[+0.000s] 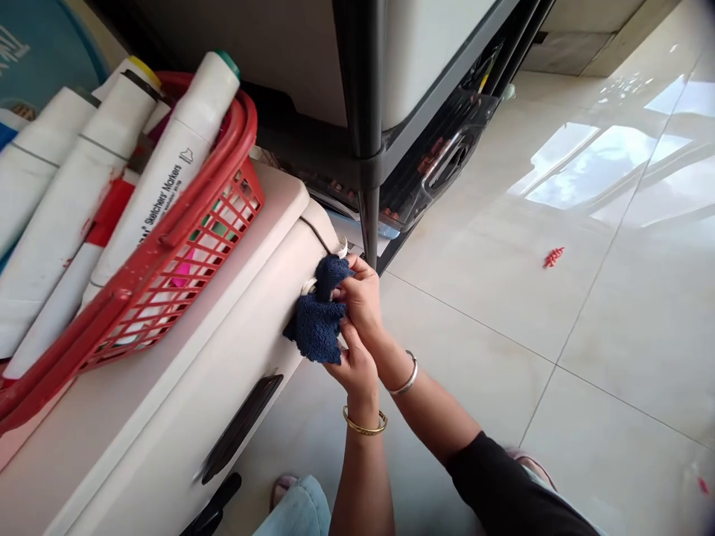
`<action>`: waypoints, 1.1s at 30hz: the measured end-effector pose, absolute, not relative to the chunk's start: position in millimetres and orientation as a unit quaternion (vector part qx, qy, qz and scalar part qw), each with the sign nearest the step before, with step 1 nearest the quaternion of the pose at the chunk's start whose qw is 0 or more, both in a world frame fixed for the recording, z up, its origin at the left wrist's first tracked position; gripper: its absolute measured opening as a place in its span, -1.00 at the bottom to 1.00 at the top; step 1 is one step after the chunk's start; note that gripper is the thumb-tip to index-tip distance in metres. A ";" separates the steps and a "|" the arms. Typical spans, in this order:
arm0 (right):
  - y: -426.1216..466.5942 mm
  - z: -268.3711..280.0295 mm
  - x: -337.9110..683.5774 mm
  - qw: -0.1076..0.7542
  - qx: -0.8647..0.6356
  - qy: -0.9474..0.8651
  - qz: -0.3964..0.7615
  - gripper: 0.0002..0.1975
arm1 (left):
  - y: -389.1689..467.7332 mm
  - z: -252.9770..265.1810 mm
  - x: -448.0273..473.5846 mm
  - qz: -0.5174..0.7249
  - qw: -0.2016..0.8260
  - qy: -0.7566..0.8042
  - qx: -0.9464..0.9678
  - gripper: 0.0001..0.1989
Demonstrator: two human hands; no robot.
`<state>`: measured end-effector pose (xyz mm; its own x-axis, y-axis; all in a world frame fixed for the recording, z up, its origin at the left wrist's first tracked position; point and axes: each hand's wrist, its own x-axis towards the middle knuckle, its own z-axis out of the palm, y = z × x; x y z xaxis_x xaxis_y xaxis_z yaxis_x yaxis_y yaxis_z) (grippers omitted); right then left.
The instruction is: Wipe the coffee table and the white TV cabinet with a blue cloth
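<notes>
One navy cloth (319,329) is hanging bunched beside the cream cabinet (220,365) — its long axis running from one o'clock, the lower end pointing toward seven. Two hands are gripping it: the right hand (364,299) is pinching the upper part, the left hand (358,368) the lower. One red basket (193,212) is sitting at ten o'clock — one red scrap (553,257) lying near three.
</notes>
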<state>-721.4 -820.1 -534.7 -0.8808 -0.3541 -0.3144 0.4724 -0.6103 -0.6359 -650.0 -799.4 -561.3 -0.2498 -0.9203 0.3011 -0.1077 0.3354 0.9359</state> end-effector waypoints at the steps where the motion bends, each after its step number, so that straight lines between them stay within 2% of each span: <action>1: -819.9 -533.9 -721.0 0.236 0.075 0.373 -0.894 -0.84 | -799.4 -560.9 -649.3 -0.433 0.470 -0.664 0.389 -0.59; 5: -819.8 -538.3 -719.0 0.230 0.101 0.385 -0.888 -0.80 | -797.9 -557.7 -648.0 -0.431 0.457 -0.671 0.394 -0.53; 11: -823.7 -538.8 -721.4 0.223 0.113 0.369 -0.895 -0.80 | -794.1 -551.7 -646.9 -0.510 0.442 -0.645 0.360 -0.48; 18: -829.3 -544.5 -722.8 0.208 0.122 0.343 -0.908 -0.80 | -795.1 -548.7 -644.6 -0.515 0.413 -0.670 0.339 -0.43; 22: -830.1 -549.1 -722.8 0.237 0.137 0.342 -0.899 -0.74 | -795.6 -547.5 -644.3 -0.519 0.401 -0.678 0.331 -0.39; 33: -830.1 -540.4 -722.6 0.227 0.149 0.314 -0.910 -0.74 | -794.5 -545.7 -643.0 -0.516 0.391 -0.691 0.322 -0.39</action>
